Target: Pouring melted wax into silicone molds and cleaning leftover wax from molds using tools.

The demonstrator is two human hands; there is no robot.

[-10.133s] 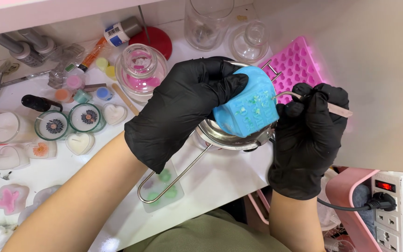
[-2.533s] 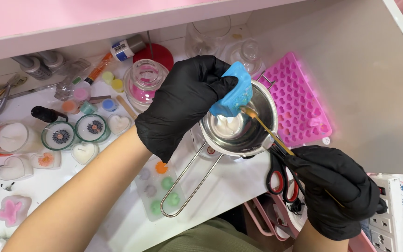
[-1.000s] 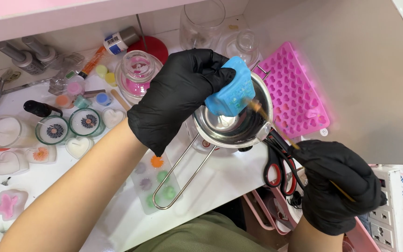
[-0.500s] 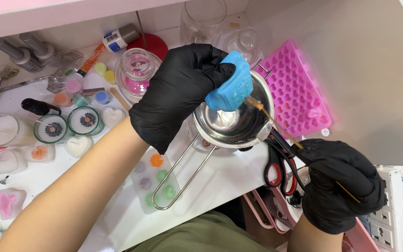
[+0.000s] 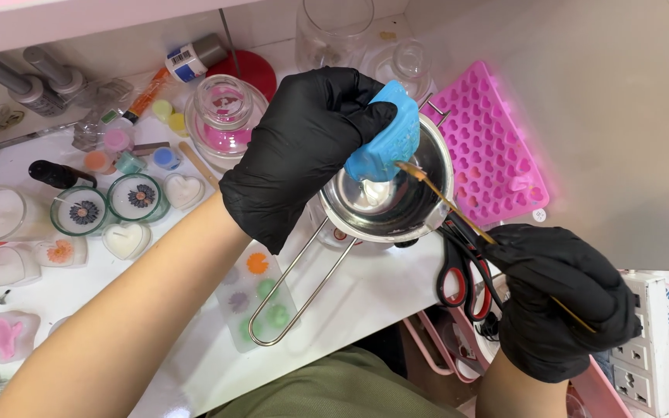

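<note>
A black-gloved left hand (image 5: 303, 151) squeezes a soft blue silicone mould (image 5: 385, 139), fingers wrapped tight, above a small steel pot with a wire handle (image 5: 420, 203). The gloved right hand (image 5: 563, 298), fingers closed, grips a thin wooden stick (image 5: 458, 217) whose tip touches the mould.

the right hand (image 5: 563, 298) now sits low and away from the blue mould (image 5: 385, 139), holding a thin stick (image 5: 458, 213) whose tip reaches the mould over the metal pot (image 5: 420, 205).

place: home craft bench | signs: pink heart mould (image 5: 489, 147), poured candles (image 5: 106, 209), scissors (image 5: 462, 267)
</note>
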